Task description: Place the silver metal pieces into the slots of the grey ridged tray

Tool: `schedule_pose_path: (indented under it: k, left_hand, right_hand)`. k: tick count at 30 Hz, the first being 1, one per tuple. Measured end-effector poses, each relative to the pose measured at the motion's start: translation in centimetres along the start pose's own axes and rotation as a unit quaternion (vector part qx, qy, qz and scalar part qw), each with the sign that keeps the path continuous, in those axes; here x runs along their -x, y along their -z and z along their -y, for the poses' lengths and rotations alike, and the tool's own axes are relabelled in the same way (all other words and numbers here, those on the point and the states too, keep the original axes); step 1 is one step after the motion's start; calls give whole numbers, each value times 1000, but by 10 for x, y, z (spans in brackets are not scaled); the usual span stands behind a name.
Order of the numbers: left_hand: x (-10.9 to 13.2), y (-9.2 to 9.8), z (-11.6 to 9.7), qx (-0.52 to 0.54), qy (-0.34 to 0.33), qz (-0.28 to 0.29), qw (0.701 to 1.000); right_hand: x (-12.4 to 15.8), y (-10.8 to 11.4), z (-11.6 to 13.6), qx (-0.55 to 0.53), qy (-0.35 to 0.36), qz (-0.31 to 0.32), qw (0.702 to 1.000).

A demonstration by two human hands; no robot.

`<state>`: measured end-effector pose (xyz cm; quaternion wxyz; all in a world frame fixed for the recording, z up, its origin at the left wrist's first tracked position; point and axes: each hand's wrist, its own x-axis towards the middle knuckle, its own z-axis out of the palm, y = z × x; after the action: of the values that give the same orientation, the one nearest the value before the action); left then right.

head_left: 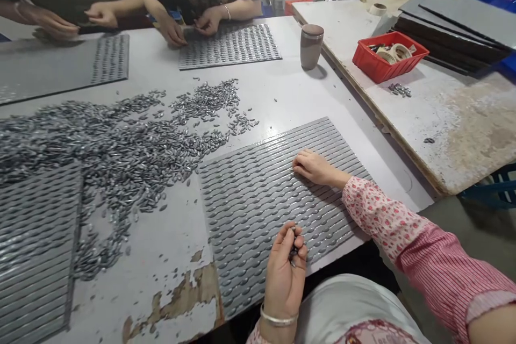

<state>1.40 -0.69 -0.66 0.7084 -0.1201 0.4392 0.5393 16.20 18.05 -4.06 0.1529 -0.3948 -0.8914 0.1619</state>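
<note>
In front of me lies a grey grooved board [242, 209]. Small spindle-shaped grey metal pieces sit in rows along its left and middle part, while its right end shows bare grooves. My left hand [286, 263], palm up over the near edge, is closed around several of these metal pieces [296, 247]. Fingers bent and pressed together, my right hand [312, 166] touches the board near the border between filled and bare grooves. Whatever its fingertips hold is hidden beneath them.
A wide heap of metal pieces [133, 140] spreads left of the board. Another grooved board [36, 258] lies at left. Across the table, two people's hands work at boards [229, 48]. A lidded cup [312, 45] and a red bin [389, 56] stand at right.
</note>
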Motion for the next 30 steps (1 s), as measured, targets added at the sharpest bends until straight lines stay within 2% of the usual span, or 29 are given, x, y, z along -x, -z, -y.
schedule_pose_path:
  k: [5, 9, 13, 18, 21, 23, 26, 28, 30]
  left_hand:
    - [-1, 0, 1, 6, 4, 10, 1000]
    - [2, -1, 0, 14, 5, 13, 1000]
    - [3, 0, -2, 22, 3, 8, 1000]
    - [-2, -1, -5, 35, -7, 0, 999]
    - [-4, -4, -10, 45, -15, -19, 999]
    - [-5, -6, -12, 53, -15, -26, 998]
    - [-8, -8, -13, 64, -16, -16, 998]
    - [-9, -10, -11, 64, -17, -4, 998]
    - [-9, -12, -10, 59, -16, 5, 998]
  right_hand:
    - [-16, -7, 26, -4, 29, 41, 999]
    - [-26, -12, 43, 55, -14, 68, 996]
    - [-29, -16, 47, 71, -52, 76, 993]
    - [-29, -21, 44, 34, -75, 31, 996]
    - [-20, -14, 46, -86, -67, -7, 994]
    - [-9, -3, 50, -239, -37, 30, 970]
    - [8, 14, 59, -429, 28, 136, 893]
    - [18, 20, 66, -469, 42, 159, 868]
    - [25, 20, 72, -479, 25, 158, 863]
